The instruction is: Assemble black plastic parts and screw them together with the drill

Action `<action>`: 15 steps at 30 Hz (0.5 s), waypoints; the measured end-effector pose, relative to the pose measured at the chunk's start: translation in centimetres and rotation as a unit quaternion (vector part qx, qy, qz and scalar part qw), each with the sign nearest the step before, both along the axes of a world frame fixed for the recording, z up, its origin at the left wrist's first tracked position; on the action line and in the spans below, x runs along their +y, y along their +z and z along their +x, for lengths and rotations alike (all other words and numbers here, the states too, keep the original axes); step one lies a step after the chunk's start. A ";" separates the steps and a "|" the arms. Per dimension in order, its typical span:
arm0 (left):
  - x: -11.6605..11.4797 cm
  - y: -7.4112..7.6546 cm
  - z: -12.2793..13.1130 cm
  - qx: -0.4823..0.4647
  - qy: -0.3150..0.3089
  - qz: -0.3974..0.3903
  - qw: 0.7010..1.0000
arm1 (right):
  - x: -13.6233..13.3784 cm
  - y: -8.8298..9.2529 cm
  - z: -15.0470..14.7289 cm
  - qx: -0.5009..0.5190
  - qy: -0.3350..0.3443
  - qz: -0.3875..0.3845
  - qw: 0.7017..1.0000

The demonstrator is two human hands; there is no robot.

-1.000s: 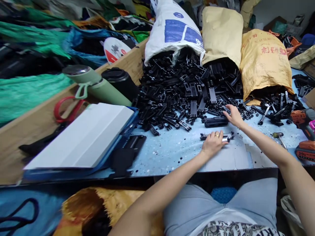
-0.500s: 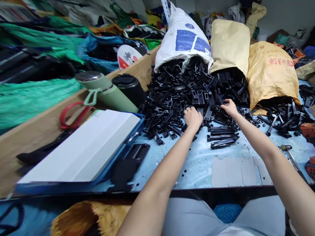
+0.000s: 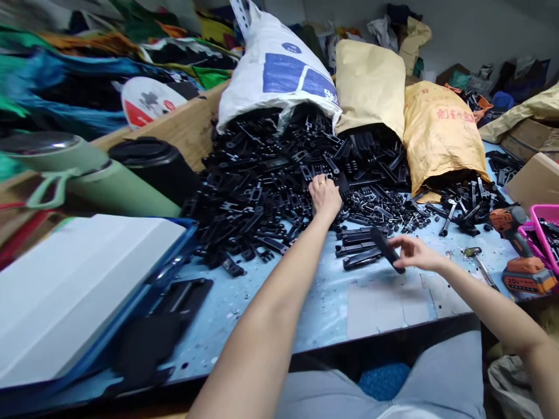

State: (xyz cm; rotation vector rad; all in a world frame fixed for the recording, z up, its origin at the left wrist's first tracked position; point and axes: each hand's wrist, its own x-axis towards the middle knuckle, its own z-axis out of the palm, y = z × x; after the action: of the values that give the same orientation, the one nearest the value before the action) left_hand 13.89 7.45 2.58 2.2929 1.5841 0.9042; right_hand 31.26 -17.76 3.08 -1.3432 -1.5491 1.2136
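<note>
My right hand pinches a long, narrow black plastic part, held tilted just above the table. Beside it, several similar black strips lie side by side in a small stack. Farther forward, my left hand reaches into the large heap of black parts, its fingers curled down among the pieces. Its fingertips are hidden, so whatever they grip does not show clearly. Small loose black pieces and pins are scattered to the right of that hand.
A white sack, a tan sack and a yellow sack spill parts at the back. Left are a green bottle and a white stack of sheets. Right are a screwdriver, a cordless drill and a pink basket.
My right hand has come back from the heap toward me, now with the black part lifted in it. My left hand remains at the heap. The view has swung to the right.
</note>
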 end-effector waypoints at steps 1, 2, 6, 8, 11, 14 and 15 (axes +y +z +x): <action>-0.8 0.2 -0.3 -0.019 0.009 0.016 1.000 | -1.8 -0.2 0.4 -0.078 0.027 0.018 0.996; -1.8 0.3 -0.7 -0.038 0.010 0.020 0.999 | -3.5 -0.5 0.9 -0.155 0.051 0.037 0.986; -7.4 0.6 -2.7 -0.108 -0.056 0.012 0.993 | -8.0 -2.0 2.4 -0.356 0.120 0.124 0.919; -10.9 0.3 -3.5 -0.151 -0.098 0.014 0.984 | -8.8 -2.5 2.3 -0.414 0.054 0.139 0.898; -16.1 -0.9 -4.2 -0.199 -0.130 -0.060 0.969 | -8.6 -3.2 0.8 -0.466 -0.137 0.053 0.872; -20.7 -2.2 -4.2 -0.213 -0.119 -0.142 0.959 | -7.8 -3.8 -1.2 -0.440 -0.208 -0.035 0.873; -22.0 -2.6 -4.1 -0.211 -0.119 -0.161 0.957 | -7.5 -4.0 -1.7 -0.401 -0.208 -0.037 0.891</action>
State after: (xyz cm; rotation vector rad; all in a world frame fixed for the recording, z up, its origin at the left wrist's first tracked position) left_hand 9.81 -14.53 -0.03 1.8586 1.1475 0.9169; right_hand 29.52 -25.27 -0.94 -2.2648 -1.5942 0.4459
